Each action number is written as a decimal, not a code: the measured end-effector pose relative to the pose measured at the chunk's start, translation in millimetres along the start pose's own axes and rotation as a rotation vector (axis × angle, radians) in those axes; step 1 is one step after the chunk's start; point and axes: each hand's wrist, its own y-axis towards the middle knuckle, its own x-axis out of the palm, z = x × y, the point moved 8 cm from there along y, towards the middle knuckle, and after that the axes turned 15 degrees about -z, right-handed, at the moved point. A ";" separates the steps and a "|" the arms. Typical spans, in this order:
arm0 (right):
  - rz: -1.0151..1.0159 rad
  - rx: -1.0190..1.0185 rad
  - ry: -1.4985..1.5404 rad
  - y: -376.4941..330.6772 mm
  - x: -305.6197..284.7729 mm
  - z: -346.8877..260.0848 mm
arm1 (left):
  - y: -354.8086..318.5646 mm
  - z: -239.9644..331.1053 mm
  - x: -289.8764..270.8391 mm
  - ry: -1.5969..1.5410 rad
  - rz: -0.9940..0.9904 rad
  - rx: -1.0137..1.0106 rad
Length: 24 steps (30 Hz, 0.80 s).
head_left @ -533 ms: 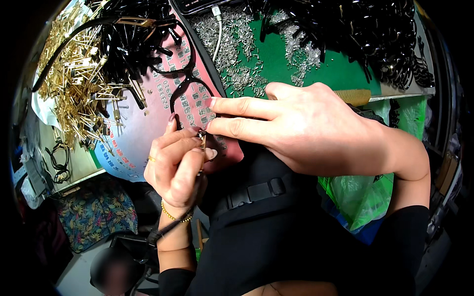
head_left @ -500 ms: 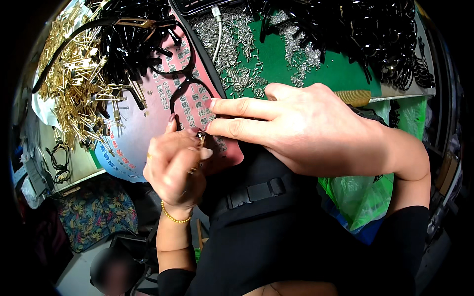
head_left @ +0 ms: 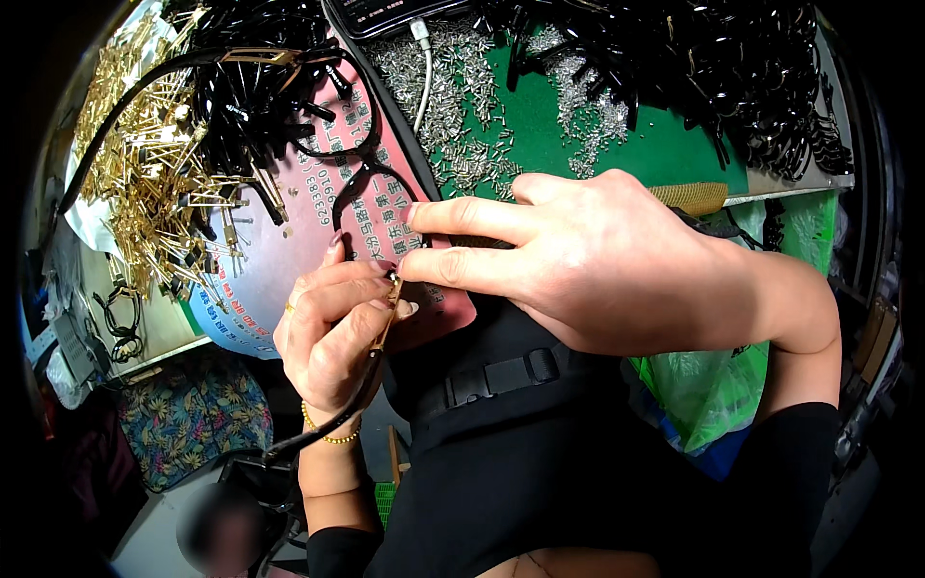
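A black eyeglass frame (head_left: 366, 168) lies between my hands, its far end pointing away from me. From that far end a black temple with a gold section (head_left: 173, 65) stretches out to the left. My left hand (head_left: 328, 337) is closed at the near corner of the frame, pinching a second temple (head_left: 362, 390) by its gold section. That temple's dark tip hangs down across my left wrist. My right hand (head_left: 588, 265) grips the frame's near rim, two fingers laid straight along it and the thumb hidden beneath. The joint itself is partly covered by fingertips.
A pink and blue printed mat (head_left: 289, 231) lies under the frame. Gold temple pieces (head_left: 145, 173) and black parts (head_left: 251, 106) are heaped at left. Small metal pins (head_left: 462, 106) cover the green surface (head_left: 540, 125). A white cable (head_left: 427, 77) and more black parts (head_left: 694, 67) lie beyond.
The near temple has swung out toward the lower left and now shows along my left wrist. My left hand has turned and is less blurred. The right hand stays nearly in place.
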 end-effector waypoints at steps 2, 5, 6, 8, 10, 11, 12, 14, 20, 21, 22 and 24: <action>0.019 0.012 -0.026 0.6 1.8 -1.5 | -0.2 -0.5 -0.4 0.012 -0.023 0.000; 0.091 -0.004 -0.144 -0.2 1.0 -7.0 | -1.2 -2.7 0.8 0.030 -0.081 -0.004; 0.127 -0.006 -0.225 0.7 2.6 -9.5 | -2.2 -3.2 0.0 0.019 -0.059 -0.007; 0.199 0.000 -0.398 2.3 5.8 -15.0 | -2.3 -4.2 1.4 -0.008 -0.009 0.002; 0.254 -0.027 -0.458 1.9 5.2 -23.3 | -8.5 -7.4 0.2 0.000 0.004 0.008; 0.269 -0.022 -0.466 2.4 6.8 -25.1 | -9.8 -7.2 -0.4 0.002 0.012 0.015; 0.284 -0.017 -0.473 3.1 7.8 -25.9 | -8.4 -5.8 -0.4 0.012 0.024 0.007; 0.280 -0.016 -0.490 2.2 10.4 -26.7 | -7.2 -3.7 0.3 0.034 0.043 -0.006; 0.326 0.233 -0.412 -22.0 -35.1 -2.7 | -7.5 -1.5 2.7 0.141 0.129 -0.043; 0.353 0.270 -0.456 -22.3 -48.1 7.5 | -3.4 1.9 2.7 0.182 0.154 -0.009; 0.384 0.307 -0.488 -20.0 -59.1 19.3 | -0.7 7.6 2.4 0.227 0.169 0.020; 0.395 0.354 -0.618 -12.0 -69.9 34.8 | 12.7 25.0 -3.0 0.163 0.180 0.085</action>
